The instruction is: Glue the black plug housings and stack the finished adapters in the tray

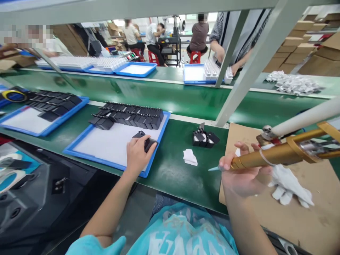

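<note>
My left hand [136,155] is closed around a small black plastic case [150,143] over the right side of a blue-rimmed tray [165,131]. Whether the case touches the tray's white lining I cannot tell. Rows of similar black cases [138,116] fill the tray's far side. In my right hand [243,179] is a gold-coloured dispensing gun [251,160], its pale blue nozzle [214,169] pointing left over the green bench. Beyond the nozzle stand a few opened black cases [203,138]. A folded white tissue [190,157] lies in front of them.
A second blue tray [44,131] of black cases is at left. White gloves [292,186] lie on a cardboard sheet [313,216] at right. A slanted metal post [247,67] rises behind the bench. Across it, a co-worker's hands [218,52] handle white parts; other people sit farther back.
</note>
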`<state>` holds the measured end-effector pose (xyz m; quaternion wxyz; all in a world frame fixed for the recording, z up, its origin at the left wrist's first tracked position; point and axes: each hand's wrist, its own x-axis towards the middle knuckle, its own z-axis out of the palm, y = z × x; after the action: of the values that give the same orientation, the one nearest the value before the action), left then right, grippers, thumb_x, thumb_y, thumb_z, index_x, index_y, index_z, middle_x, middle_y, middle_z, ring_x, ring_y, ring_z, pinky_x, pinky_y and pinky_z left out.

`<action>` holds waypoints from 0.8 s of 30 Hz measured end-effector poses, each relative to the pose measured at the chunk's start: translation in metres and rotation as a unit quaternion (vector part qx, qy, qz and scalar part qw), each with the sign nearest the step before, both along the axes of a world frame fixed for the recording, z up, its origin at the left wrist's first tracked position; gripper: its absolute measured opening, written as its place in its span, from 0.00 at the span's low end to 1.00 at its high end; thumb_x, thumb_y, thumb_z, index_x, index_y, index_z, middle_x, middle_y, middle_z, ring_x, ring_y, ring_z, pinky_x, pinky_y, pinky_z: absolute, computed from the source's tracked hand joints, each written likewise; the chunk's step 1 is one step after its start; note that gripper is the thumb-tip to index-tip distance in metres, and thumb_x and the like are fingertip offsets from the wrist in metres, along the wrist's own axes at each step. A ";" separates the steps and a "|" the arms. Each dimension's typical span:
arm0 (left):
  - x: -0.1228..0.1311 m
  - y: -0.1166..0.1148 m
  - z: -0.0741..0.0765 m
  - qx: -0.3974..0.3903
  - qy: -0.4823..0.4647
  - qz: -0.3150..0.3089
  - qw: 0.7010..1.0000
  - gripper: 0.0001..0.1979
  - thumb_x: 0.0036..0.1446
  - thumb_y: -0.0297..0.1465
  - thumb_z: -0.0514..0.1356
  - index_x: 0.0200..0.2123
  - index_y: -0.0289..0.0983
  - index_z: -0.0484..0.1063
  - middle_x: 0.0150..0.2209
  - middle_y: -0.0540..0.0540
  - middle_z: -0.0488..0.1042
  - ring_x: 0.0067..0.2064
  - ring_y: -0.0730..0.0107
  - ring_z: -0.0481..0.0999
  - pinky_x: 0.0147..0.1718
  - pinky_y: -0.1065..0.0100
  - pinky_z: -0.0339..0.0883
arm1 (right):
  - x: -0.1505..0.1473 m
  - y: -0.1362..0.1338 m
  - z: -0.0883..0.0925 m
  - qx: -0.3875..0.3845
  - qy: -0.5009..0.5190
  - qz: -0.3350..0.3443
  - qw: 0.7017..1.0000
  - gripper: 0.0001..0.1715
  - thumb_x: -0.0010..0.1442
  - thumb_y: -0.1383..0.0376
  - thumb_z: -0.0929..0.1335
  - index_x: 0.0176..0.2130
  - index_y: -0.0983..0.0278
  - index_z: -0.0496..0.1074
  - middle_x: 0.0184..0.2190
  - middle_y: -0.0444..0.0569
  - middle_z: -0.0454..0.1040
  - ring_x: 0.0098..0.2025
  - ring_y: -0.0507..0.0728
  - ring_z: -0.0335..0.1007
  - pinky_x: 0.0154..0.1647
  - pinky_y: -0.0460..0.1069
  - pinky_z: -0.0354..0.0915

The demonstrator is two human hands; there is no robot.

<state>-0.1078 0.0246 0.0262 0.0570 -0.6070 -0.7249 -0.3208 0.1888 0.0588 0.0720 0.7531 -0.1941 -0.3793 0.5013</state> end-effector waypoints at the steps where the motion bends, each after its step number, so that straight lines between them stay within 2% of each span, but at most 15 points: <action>1: -0.013 0.005 0.000 -0.012 0.066 0.013 0.998 0.18 0.60 0.41 0.60 0.48 0.37 0.73 0.40 0.37 0.75 0.48 0.47 0.70 0.50 0.49 0.60 | 0.000 0.001 -0.001 0.002 0.005 0.000 1.000 0.23 0.55 0.48 0.66 0.45 0.58 0.73 0.41 0.46 0.73 0.15 0.49 0.68 0.14 0.50 0.66; 3: -0.033 0.013 -0.003 -0.048 0.152 0.016 0.987 0.16 0.60 0.40 0.59 0.47 0.37 0.74 0.43 0.34 0.73 0.52 0.43 0.67 0.52 0.44 0.58 | 0.001 0.002 -0.002 -0.003 0.012 -0.001 1.000 0.25 0.54 0.47 0.67 0.46 0.58 0.73 0.40 0.46 0.74 0.15 0.50 0.67 0.14 0.51 0.65; 6: -0.047 0.019 -0.010 -0.079 0.184 0.006 0.980 0.15 0.58 0.38 0.62 0.47 0.39 0.74 0.55 0.32 0.65 0.60 0.39 0.60 0.57 0.41 0.54 | 0.001 0.003 -0.004 -0.016 0.011 -0.006 1.000 0.26 0.53 0.46 0.67 0.45 0.58 0.73 0.40 0.46 0.74 0.15 0.50 0.67 0.14 0.51 0.65; 8: -0.052 0.022 -0.015 -0.113 0.160 -0.016 0.981 0.17 0.58 0.37 0.62 0.50 0.40 0.72 0.58 0.34 0.62 0.60 0.42 0.61 0.57 0.45 0.57 | 0.001 0.003 -0.004 -0.023 0.007 -0.011 1.000 0.26 0.52 0.46 0.68 0.45 0.58 0.73 0.39 0.46 0.75 0.15 0.50 0.66 0.14 0.51 0.65; 11: -0.067 0.030 -0.019 -0.157 0.127 -0.027 0.979 0.19 0.58 0.37 0.62 0.53 0.43 0.69 0.54 0.38 0.65 0.53 0.51 0.69 0.52 0.54 0.65 | 0.001 0.003 -0.003 -0.029 0.003 -0.016 0.999 0.27 0.51 0.46 0.68 0.45 0.57 0.73 0.39 0.45 0.75 0.15 0.50 0.65 0.14 0.51 0.64; 14: -0.098 0.043 -0.017 -0.150 0.123 0.040 0.980 0.19 0.58 0.36 0.60 0.53 0.41 0.69 0.55 0.36 0.63 0.54 0.49 0.68 0.53 0.54 0.64 | 0.002 0.003 -0.003 -0.033 -0.003 -0.013 0.999 0.27 0.51 0.46 0.68 0.46 0.57 0.73 0.40 0.46 0.74 0.15 0.50 0.65 0.14 0.51 0.63; 18: -0.150 0.063 -0.005 -0.143 0.115 0.148 0.972 0.21 0.59 0.34 0.58 0.55 0.36 0.67 0.56 0.30 0.61 0.55 0.43 0.65 0.53 0.49 0.61 | 0.002 0.004 -0.004 -0.032 0.000 -0.008 0.999 0.27 0.52 0.45 0.68 0.46 0.57 0.72 0.40 0.46 0.74 0.14 0.51 0.65 0.14 0.52 0.63; 21: -0.173 0.070 0.001 -0.149 0.118 0.170 0.967 0.25 0.59 0.34 0.57 0.59 0.34 0.63 0.55 0.28 0.62 0.54 0.41 0.65 0.52 0.47 0.60 | 0.001 0.005 -0.004 -0.025 0.004 -0.007 1.000 0.27 0.52 0.45 0.67 0.46 0.57 0.72 0.40 0.46 0.75 0.15 0.51 0.66 0.15 0.52 0.64; 24: -0.184 0.070 -0.002 -0.137 0.135 0.169 0.967 0.32 0.58 0.36 0.58 0.63 0.31 0.57 0.57 0.26 0.60 0.59 0.37 0.60 0.56 0.44 0.55 | -0.002 0.004 -0.004 -0.012 0.003 -0.010 1.000 0.26 0.54 0.44 0.67 0.44 0.57 0.73 0.40 0.45 0.74 0.15 0.49 0.66 0.14 0.50 0.65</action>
<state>-0.2919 0.0943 0.0246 0.1243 -0.5151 -0.8396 -0.1196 0.1865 0.0632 0.0683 0.7567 -0.2051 -0.3690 0.4992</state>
